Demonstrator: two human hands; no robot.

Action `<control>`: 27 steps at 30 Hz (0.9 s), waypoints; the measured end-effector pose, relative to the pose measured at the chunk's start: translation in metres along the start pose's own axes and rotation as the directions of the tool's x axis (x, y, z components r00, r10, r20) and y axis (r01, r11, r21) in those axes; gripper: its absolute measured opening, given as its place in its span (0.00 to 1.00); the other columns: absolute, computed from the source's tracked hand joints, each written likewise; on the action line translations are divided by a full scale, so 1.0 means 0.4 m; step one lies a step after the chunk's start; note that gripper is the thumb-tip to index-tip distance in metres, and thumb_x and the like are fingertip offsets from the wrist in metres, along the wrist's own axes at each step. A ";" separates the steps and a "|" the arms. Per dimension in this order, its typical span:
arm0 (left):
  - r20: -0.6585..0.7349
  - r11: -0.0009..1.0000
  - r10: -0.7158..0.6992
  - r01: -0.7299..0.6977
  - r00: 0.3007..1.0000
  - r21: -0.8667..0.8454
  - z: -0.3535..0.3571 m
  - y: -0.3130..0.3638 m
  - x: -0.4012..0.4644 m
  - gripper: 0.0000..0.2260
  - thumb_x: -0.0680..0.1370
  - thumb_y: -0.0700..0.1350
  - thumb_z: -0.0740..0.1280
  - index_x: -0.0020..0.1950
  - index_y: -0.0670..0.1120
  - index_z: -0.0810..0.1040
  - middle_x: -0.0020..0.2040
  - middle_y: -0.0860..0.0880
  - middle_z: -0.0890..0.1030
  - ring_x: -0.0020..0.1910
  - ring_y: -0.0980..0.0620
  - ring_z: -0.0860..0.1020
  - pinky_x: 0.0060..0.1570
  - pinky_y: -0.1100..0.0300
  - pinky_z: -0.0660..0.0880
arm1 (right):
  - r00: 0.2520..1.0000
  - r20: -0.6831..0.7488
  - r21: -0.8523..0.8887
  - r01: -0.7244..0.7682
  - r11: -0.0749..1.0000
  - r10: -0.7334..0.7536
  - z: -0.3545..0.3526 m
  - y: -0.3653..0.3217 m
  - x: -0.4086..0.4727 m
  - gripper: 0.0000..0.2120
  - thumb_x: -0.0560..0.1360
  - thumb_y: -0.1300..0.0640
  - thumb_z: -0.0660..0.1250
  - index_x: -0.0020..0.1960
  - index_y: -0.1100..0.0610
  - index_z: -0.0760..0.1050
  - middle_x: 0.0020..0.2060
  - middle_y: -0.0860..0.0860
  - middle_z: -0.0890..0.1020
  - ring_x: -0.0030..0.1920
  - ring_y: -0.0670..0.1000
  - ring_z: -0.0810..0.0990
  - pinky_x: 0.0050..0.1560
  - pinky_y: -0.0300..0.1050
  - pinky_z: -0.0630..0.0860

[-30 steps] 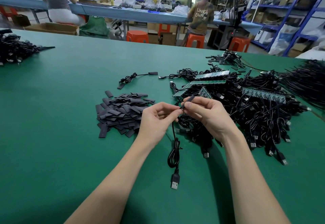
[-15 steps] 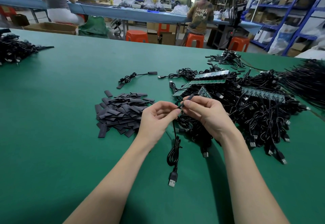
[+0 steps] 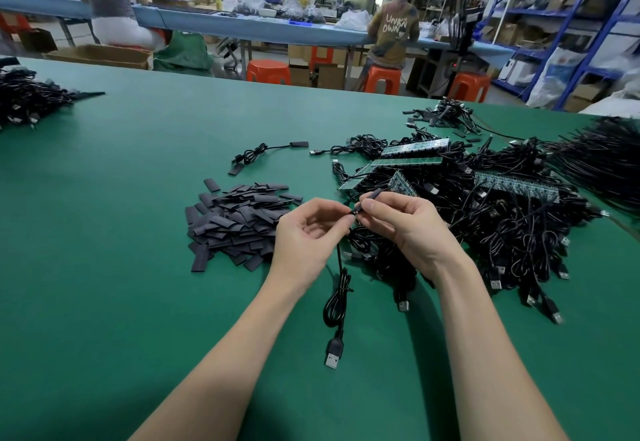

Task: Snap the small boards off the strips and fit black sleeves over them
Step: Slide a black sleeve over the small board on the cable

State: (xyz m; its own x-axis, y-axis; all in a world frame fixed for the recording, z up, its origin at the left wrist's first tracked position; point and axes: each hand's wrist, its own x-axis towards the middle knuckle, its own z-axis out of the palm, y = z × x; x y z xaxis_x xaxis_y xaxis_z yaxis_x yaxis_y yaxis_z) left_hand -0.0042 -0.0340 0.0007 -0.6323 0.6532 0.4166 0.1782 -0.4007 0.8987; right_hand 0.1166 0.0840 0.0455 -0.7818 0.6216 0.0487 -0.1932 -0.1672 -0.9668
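Green table [image 3: 104,267] fills most of the view. Landmark: the big tangle of black USB cables [image 3: 502,232], which lies on the table's right half. Green board strips [image 3: 412,148] lie on top of the tangle toward its far-left edge; another strip [image 3: 516,186] sits on its mid-right. Left of the tangle, a bit apart from it, is a pile of flat black sleeves [image 3: 239,222]. Beyond that pile, far-left of the tangle, one loose cable [image 3: 263,151] w/ a sleeve on its end lies alone.

Both hands meet at the tangle's near-left edge, fingertips almost touching. Right hand [image 3: 405,226] pinches a black sleeve [image 3: 370,196] btwn thumb & forefinger; the sleeve sticks out past the fingertips, long axis diagonal, pointing up and away to the right, toward the nearest strip. Left hand [image 3: 308,232], palm up, fingers curled, pinches the cable [image 3: 339,295] right at the sleeve's near end. Whether a board is inside the sleeve: can't tell, too small. From the left hand's fingertips the cable hangs down toward the viewer, loops in a small coil, and ends in a USB plug [image 3: 334,354] lying on the table near-left of the tangle, metal end pointing at the viewer.
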 end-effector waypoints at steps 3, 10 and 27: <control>-0.005 1.000 0.007 -0.007 1.000 -0.007 -0.001 0.001 0.000 0.06 0.73 0.34 0.76 0.46 0.44 0.85 0.41 0.49 0.87 0.41 0.55 0.85 0.47 0.66 0.78 | 1.000 0.013 -0.002 -0.014 1.000 0.014 0.001 0.001 -0.001 0.08 0.65 0.58 0.78 0.43 0.60 0.87 0.42 0.56 0.87 0.44 0.50 0.86 0.48 0.36 0.81; -0.004 0.999 -0.004 0.004 1.000 -0.033 -0.003 -0.003 0.000 0.07 0.73 0.35 0.77 0.46 0.46 0.86 0.41 0.49 0.87 0.41 0.53 0.85 0.47 0.66 0.79 | 0.999 0.031 -0.015 -0.018 1.000 0.018 0.001 0.003 0.001 0.07 0.66 0.59 0.77 0.42 0.60 0.87 0.44 0.56 0.87 0.44 0.50 0.86 0.48 0.37 0.81; -0.093 0.975 -0.141 0.122 0.986 -0.183 -0.006 -0.005 0.011 0.08 0.72 0.34 0.77 0.45 0.44 0.83 0.41 0.47 0.87 0.42 0.51 0.85 0.47 0.64 0.79 | 0.962 -0.138 -0.128 0.218 0.968 -0.235 0.066 0.022 0.007 0.14 0.75 0.66 0.74 0.58 0.54 0.84 0.44 0.57 0.87 0.44 0.53 0.86 0.50 0.45 0.83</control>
State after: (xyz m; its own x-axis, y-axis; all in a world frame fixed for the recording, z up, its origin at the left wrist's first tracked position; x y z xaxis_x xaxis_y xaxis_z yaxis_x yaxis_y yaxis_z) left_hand -0.0091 -0.0321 0.0005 -0.7182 0.6408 0.2713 -0.0417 -0.4288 0.9024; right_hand 0.0969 0.0639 0.0438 -0.6251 0.7430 0.2392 -0.2815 0.0712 -0.9569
